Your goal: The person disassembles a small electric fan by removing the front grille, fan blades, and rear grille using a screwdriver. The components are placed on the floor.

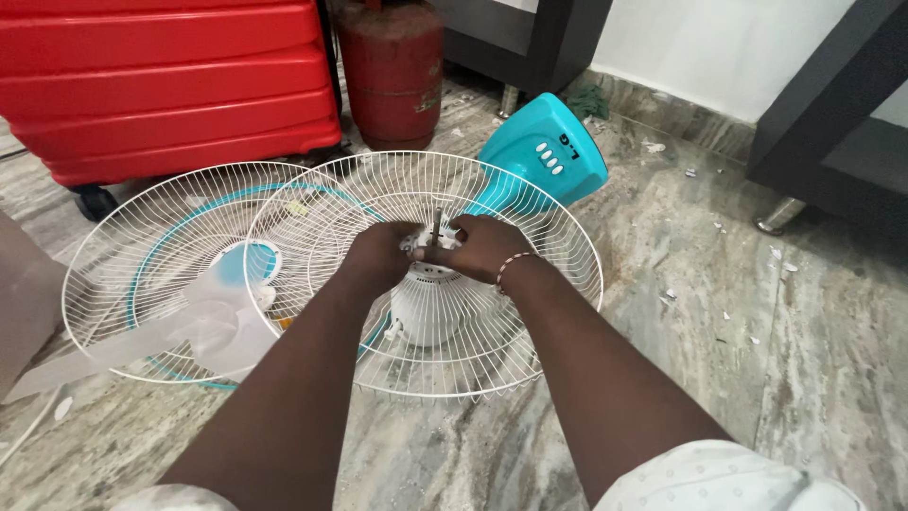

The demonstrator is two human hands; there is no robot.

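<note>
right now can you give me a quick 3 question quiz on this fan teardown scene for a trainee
1. True or false: both hands, left hand and right hand, meet at the hub around the motor shaft inside the rear grille.
2. What lies on the floor to the left of that grille?
A. front grille with the clear blade on it
B. a toolbox
C. a second motor
3. Fill in: the teal fan base lies near a red ____ and a red suitcase.

Key: 1 true; 2 A; 3 gas cylinder
</note>
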